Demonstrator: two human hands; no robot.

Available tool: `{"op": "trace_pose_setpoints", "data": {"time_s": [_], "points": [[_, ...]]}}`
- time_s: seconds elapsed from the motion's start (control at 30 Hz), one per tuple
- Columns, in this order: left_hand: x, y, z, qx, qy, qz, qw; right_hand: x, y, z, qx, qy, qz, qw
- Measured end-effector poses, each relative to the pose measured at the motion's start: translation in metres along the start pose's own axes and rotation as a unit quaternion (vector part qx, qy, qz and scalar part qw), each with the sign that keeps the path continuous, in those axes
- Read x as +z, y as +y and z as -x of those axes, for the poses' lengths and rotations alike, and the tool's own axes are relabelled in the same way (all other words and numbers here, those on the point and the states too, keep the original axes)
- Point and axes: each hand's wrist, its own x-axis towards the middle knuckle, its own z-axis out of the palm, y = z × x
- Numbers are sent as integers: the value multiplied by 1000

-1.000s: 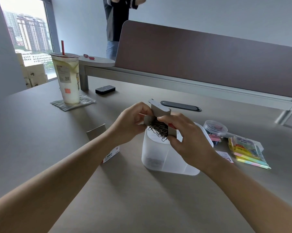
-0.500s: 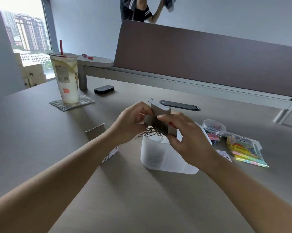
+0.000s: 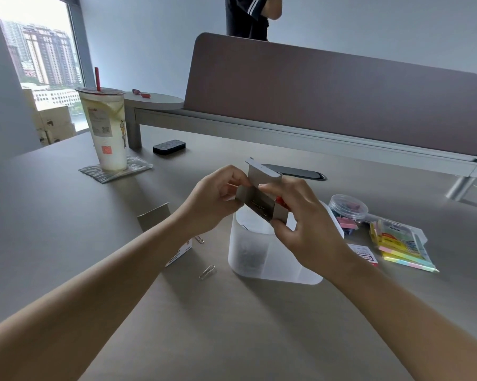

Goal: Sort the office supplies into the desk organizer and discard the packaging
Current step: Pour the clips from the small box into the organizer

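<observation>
**Tipping the clip box over the organizer**

Holding the small cardboard box (image 3: 260, 200) in both hands, right above the back left corner of the white organizer (image 3: 262, 254). Left hand (image 3: 215, 200) pinching the box's left end with curled fingers and thumb; right hand (image 3: 300, 218) clamped on the right end, index finger across the top edge, thumb under the lower right corner. Open flap standing up at the back, mouth of the box turned down and toward the camera. Long axis running left to right between the two grips, slightly lower on the right.

Organizer directly beneath the box, touching neither hand as far as can be told. Dark tangle of paper clips faintly visible through the frosted wall of the left front compartment; a few clips apparently caught inside the box mouth, hard to tell.

Two loose paper clips on the desk (image 3: 67, 229) to the left of the organizer: one clip (image 3: 207, 271) near its front left corner, another clip (image 3: 199, 239) further back, just beside the left forearm. Left hand nearer to both. Probably spilled ones, needing to be picked up and dropped in.

Waiting to the right of the organizer: round tub of binder clips (image 3: 347, 213) and a pack of sticky notes (image 3: 399, 246). Flat piece of cardboard (image 3: 153, 220) and a printed box (image 3: 181, 253) to the left, likely packaging to be thrown away.
</observation>
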Motion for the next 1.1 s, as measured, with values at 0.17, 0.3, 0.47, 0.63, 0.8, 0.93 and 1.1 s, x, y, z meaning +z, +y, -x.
{"op": "trace_pose_setpoints", "data": {"time_s": [0.17, 0.3, 0.47, 0.63, 0.8, 0.93, 1.1], "points": [[-1, 2, 4, 2, 25, 13, 1000, 2, 0, 0, -26, 12, 9, 1000], [-3, 0, 8, -3, 37, 12, 999, 6, 0, -1, -59, 33, 25, 997], [-3, 1, 17, 0, 54, -3, 999, 6, -2, -2, -77, 26, 19, 996], [-3, 1, 23, -7, 74, 1, 997, 3, -6, -5, -116, 13, 56, 992], [0, 5, 23, 2, 67, 10, 998, 0, -6, -5, -143, 8, 96, 985], [1, 4, 21, 2, 70, 4, 998, -2, -4, -3, -112, 15, 84, 990], [-2, 5, 16, 11, 51, -27, 998, -5, -7, -3, -12, -3, -43, 999]]}}
